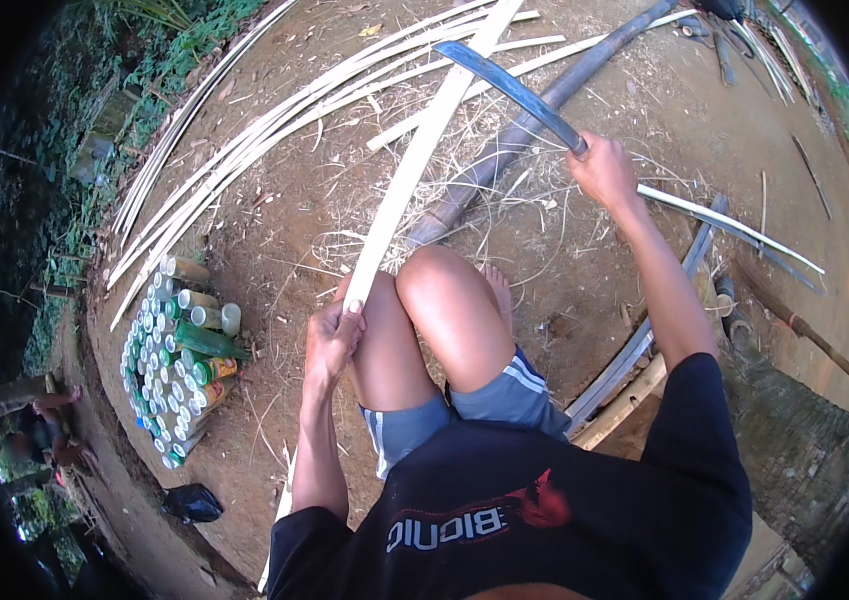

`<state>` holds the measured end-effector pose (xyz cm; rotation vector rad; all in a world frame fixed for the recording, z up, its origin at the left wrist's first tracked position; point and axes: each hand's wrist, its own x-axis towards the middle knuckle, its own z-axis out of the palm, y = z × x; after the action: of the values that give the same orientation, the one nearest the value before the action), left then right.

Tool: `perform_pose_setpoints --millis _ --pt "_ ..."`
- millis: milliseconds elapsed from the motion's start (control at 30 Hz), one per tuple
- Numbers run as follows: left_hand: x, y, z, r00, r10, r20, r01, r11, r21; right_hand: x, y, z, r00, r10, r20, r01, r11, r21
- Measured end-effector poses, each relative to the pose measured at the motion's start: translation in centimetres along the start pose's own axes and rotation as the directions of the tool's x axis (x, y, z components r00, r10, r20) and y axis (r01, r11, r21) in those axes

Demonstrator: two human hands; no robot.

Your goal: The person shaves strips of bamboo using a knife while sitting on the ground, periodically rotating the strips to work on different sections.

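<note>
My left hand (333, 338) is closed around the near end of a long, pale bamboo strip (407, 180), just above my left knee. The strip slants away from me toward the top of the view. In my right hand (605, 172) is the handle of a machete (515, 88) with a long, dark, curved blade. Its blade points up and left, and the tip end overlaps the strip in the view; whether the two touch I cannot tell.
A dark bamboo pole (480, 170) lies on the dirt among thin shavings. Many split strips (275, 135) lie to the left. Stacked jars and bottles (177, 375) and a black plastic bag (193, 503) are at left. A tree trunk (795, 430) stands right. Another person (50, 430) is far left.
</note>
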<state>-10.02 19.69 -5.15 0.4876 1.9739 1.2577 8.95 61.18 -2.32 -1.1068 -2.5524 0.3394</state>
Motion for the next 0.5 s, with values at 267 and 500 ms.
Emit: perform_pose_setpoints --millis 267,500 --pt "0.8 0.2 0.5 0.998 0.055 0.009 -0.055 0.998 0.008 5.0 3.8 -2.0 0.994 -0.101 -0.045 0.090 0.977 -0.193" --pt "0.2 0.6 0.6 0.999 0.030 0.021 -0.029 0.999 -0.015 7.6 4.3 -3.7 0.996 -0.020 0.092 0.029 0.995 -0.095"
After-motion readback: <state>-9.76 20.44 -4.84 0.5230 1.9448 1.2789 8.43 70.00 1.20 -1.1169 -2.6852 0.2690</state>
